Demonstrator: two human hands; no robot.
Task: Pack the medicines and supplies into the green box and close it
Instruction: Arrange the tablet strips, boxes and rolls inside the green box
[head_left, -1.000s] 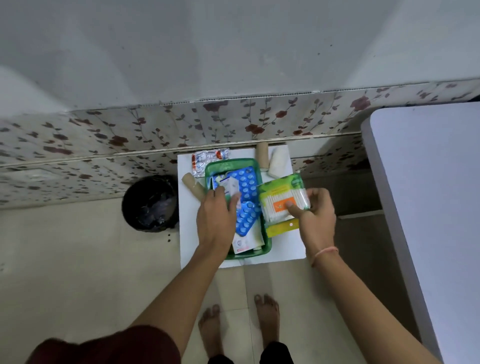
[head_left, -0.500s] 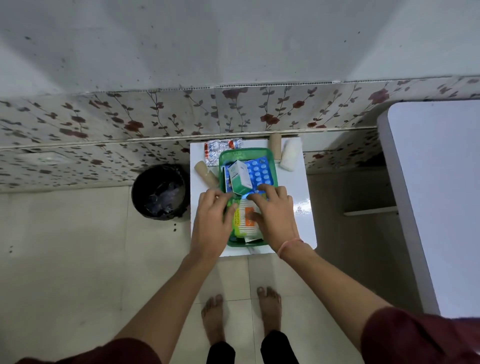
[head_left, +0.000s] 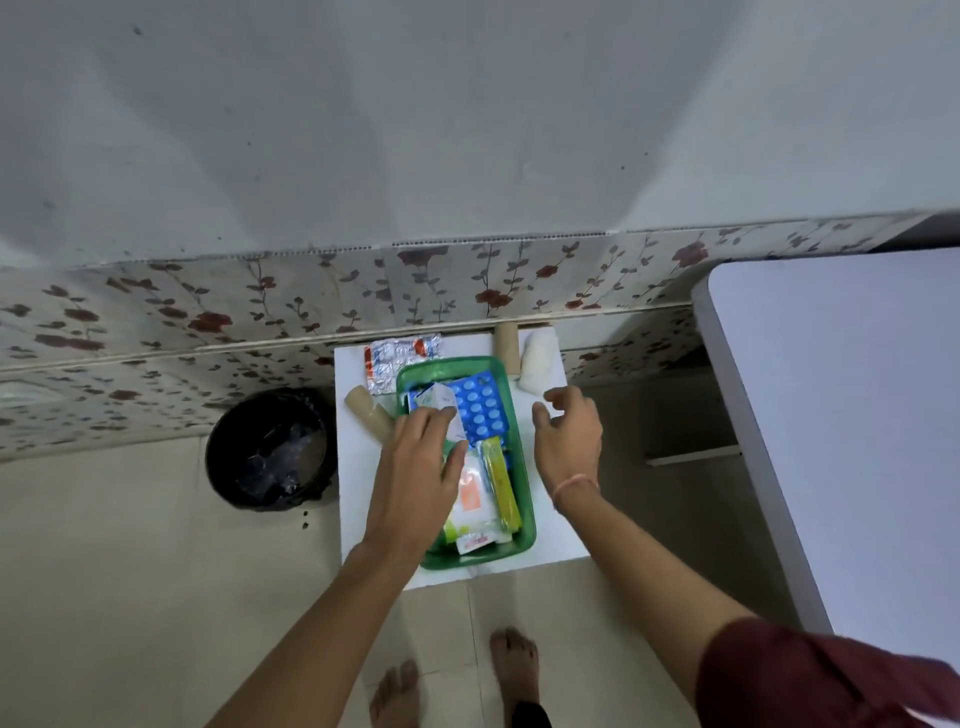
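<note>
Two bare hands over glossy rectangular green box (head_left: 524, 499), blue blister sheet (head_left: 480, 410) inside.

There was one green box (head_left: 511, 544) on the bench (head_left: 358, 499). Two brown rolls (head_left: 369, 419) (head_left: 507, 347) lay at 9 and 12 o'clock from it. One white roll (head_left: 539, 364), one silver pill strip (head_left: 400, 359) and one blue pill sheet (head_left: 480, 408) showed too. Two hands (head_left: 415, 478) (head_left: 566, 441) were there.

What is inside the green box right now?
The green box holds a blue blister pack, a small white carton, a cotton-swab pack and a yellow strip. The left hand covers the rest.
</note>
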